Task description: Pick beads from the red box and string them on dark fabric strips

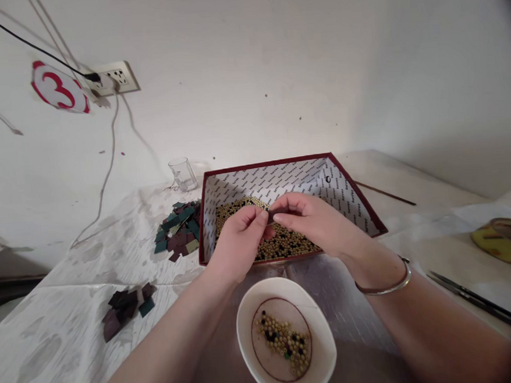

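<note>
Dark and small, a flat piece [274, 215] is pinched between the thumb and fingers of the right hand [299, 213], above the open box. The left hand [240, 237] meets it there, thumb and forefinger closed together at the piece's edge; whether they grip anything else is too small to tell. Below, beads [288, 244], mostly tan with some black, cover the floor of the red-rimmed box [272, 177], whose pale lining carries printed words. In front of the box, between the forearms, a white bowl [244, 332] holds more tan and black beads and a green bit. To the left of the box lies a heap of green, brown and olive squares [182, 230]; nearer the person is a smaller, darker pile [123, 311]. A clear glass mug [184, 175] stands behind the heap. On the right are a thin brown stick [387, 194] and a black pointed tool [477, 298].
</note>
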A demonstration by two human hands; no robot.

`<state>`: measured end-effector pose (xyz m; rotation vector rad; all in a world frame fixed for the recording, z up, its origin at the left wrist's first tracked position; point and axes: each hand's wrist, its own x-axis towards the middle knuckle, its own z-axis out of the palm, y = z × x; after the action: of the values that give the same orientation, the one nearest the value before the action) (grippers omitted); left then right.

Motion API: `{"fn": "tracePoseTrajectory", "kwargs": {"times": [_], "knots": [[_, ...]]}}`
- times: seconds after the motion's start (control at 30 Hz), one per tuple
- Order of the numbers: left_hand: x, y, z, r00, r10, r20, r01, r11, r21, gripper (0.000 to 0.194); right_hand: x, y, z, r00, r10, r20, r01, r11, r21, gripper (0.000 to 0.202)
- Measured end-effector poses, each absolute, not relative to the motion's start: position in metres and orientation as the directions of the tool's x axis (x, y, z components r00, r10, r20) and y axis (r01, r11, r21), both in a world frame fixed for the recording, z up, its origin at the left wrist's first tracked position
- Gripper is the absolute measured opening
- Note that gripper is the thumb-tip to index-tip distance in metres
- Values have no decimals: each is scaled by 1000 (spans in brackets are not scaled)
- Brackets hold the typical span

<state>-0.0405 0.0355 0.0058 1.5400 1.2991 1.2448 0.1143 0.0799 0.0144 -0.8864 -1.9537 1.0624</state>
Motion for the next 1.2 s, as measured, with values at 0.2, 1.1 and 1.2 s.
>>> {"fn": "tracePoseTrajectory", "kwargs": {"times": [0.2, 1.1, 1.2], "knots": [[-40, 34, 10, 66, 984, 168, 345, -181, 921, 29, 115, 77, 15, -463, 852, 244, 264, 396, -880, 22], [-40, 36, 7, 38, 985, 168, 291, -171, 941, 30, 133, 62, 44, -376, 790, 485, 290, 597, -748, 11], [-40, 35, 7, 26, 978, 205, 290, -204, 935, 29, 139, 43, 60, -717, 619, 320, 266, 668, -695, 6]]}}
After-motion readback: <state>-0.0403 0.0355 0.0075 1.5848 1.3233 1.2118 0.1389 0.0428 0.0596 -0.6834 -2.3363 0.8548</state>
